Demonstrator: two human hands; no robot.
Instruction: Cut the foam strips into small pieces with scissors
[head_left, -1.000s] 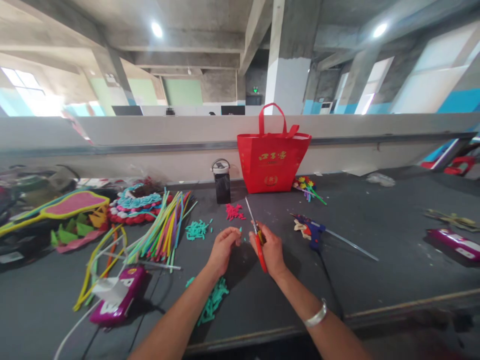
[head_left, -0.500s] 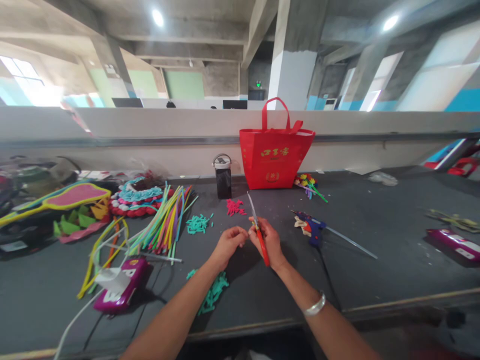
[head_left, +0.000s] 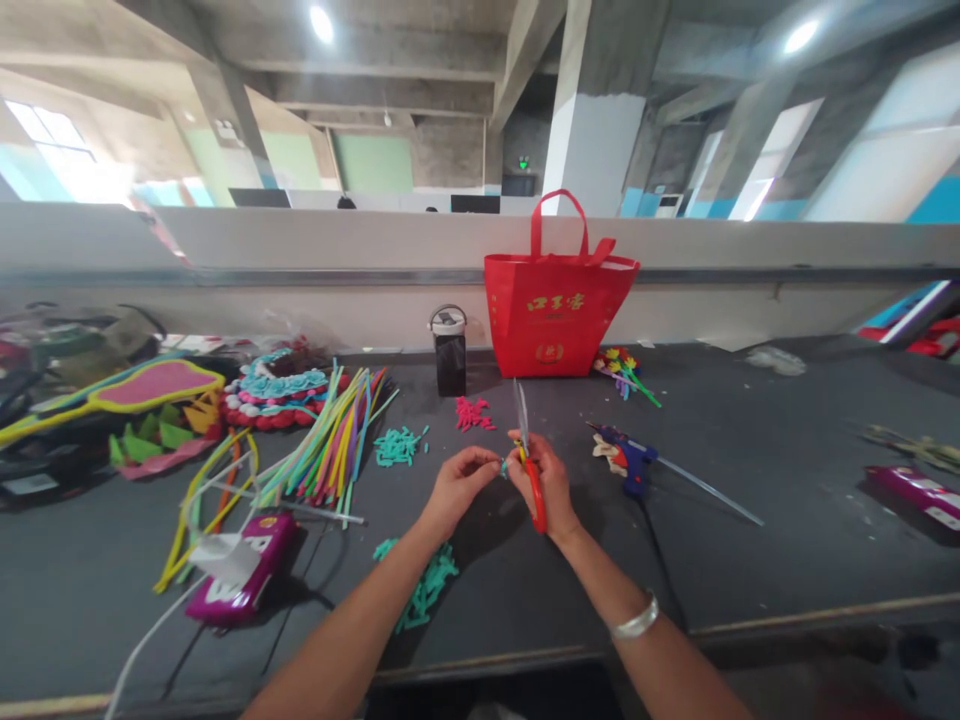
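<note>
My right hand [head_left: 551, 485] is closed around a pair of scissors [head_left: 535, 490] with red handles, blades pointing up and away. Thumb and fingertips of my left hand [head_left: 459, 490] pinch a small teal piece [head_left: 504, 467], apparently a cut bit of pipe cleaner. That piece sits between both hands; whether the right fingertips grip it too, I cannot tell. Beside my left forearm lies a pile of teal pieces [head_left: 429, 588], partly hidden by the arm. Beyond the hands are a second teal pile [head_left: 399, 447] and a pile of pinkish-red pieces [head_left: 473, 413].
Long coloured pipe cleaners [head_left: 337, 435] lie to the left, near a purple power strip [head_left: 244, 570] with a white plug. A red bag [head_left: 559, 320] and black tumbler [head_left: 450, 360] stand at the back. On the right rests a blue glue gun [head_left: 634, 462] with its stick and cord.
The teal piece now shows between my fingertips. My left fingers have shifted slightly, and the scissors have turned a little more upright. The view has moved slightly.
</note>
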